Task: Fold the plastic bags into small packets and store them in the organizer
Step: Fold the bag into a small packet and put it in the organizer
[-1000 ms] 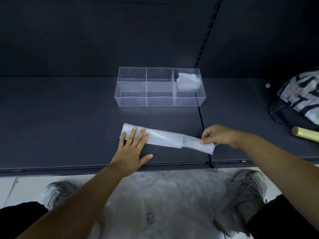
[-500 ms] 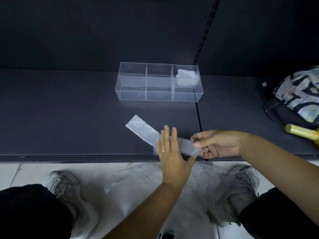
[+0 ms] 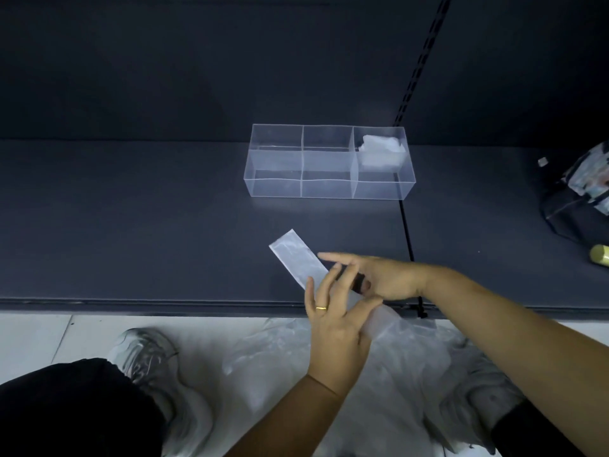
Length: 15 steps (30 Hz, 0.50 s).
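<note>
A plastic bag folded into a long narrow strip (image 3: 291, 252) lies slanted on the dark shelf (image 3: 131, 242), its near end reaching past the front edge. My left hand (image 3: 333, 321), wearing a ring, rests on the strip's near half with fingers spread and fairly straight, thumb lying on the near end. My right hand (image 3: 382, 278) hovers just right of it, index finger pointing left over the strip. The clear organizer (image 3: 276, 188) stands behind, and one white folded packet (image 3: 379, 150) sits in its back right compartment.
Loose plastic bags (image 3: 296, 354) lie heaped on the floor below the shelf, between my grey shoes (image 3: 145, 357). A patterned bag (image 3: 586, 192) and a yellow-green cylinder (image 3: 599, 263) sit at the shelf's right end. A slotted upright (image 3: 418, 70) runs up the back wall.
The strip has been turned from lying across to slanted. My left hand slid from its left end to its near half. My right hand no longer pinches the end and has moved over the strip.
</note>
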Tool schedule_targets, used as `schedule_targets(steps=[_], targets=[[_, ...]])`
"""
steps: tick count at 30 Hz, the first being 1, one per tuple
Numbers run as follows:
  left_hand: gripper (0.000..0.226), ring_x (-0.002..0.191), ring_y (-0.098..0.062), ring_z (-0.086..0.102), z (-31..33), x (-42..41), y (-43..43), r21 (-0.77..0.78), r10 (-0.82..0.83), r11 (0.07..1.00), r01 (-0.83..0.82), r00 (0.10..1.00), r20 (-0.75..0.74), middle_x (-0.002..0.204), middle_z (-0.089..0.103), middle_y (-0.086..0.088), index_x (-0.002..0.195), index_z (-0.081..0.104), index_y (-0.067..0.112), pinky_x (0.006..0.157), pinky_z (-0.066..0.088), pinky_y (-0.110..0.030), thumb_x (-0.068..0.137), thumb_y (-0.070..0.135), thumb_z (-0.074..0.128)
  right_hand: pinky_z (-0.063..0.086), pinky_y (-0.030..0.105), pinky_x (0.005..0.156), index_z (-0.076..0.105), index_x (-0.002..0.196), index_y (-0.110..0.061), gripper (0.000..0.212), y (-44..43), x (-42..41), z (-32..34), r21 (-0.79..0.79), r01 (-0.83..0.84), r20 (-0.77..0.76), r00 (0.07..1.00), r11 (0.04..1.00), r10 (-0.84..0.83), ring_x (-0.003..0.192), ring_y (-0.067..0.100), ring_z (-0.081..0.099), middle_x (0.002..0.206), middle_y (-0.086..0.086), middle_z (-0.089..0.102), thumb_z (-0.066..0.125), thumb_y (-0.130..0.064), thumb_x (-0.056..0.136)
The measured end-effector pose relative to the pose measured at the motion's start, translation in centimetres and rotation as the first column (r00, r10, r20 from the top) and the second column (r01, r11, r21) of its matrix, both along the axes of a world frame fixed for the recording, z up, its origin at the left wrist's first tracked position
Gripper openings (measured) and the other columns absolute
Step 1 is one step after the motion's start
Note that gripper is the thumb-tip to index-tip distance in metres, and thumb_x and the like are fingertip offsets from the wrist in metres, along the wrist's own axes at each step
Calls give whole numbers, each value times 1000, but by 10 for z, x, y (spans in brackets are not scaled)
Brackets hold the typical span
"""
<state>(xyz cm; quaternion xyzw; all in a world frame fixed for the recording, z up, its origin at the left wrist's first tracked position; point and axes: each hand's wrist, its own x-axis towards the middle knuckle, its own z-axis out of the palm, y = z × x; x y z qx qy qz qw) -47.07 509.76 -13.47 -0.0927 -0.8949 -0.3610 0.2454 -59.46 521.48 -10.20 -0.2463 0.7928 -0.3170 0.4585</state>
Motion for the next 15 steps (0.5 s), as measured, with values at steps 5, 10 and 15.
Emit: schedule_targets(steps=[5,10,15], targets=[[28,119,-3,51,5,-15,-12,460,-55,882,-103,947,318,138,47,7,103,72,10,103,40,-21,82,-5,63,52,28,89,52,122,-44,62,-8,5,-12,-174,110,84,992,979,-96,98,10,63,117,-13,64,67,2,84],[12,95,7,60,18,-40,-22,597,-32,754,-274,892,451,106,64,14,97,69,30,82,42,-7,86,28,70,47,14,66,65,88,-24,26,-5,19,-25,-130,320,106,946,939,-307,68,0,58,75,-12,65,75,-4,76],[18,81,-14,66,5,-77,-49,576,-93,663,-479,711,697,91,71,0,99,73,16,72,50,-22,85,28,70,41,16,63,71,75,-19,8,-8,19,-30,-78,426,72,904,901,-421,59,1,51,65,-11,62,78,-16,78]])
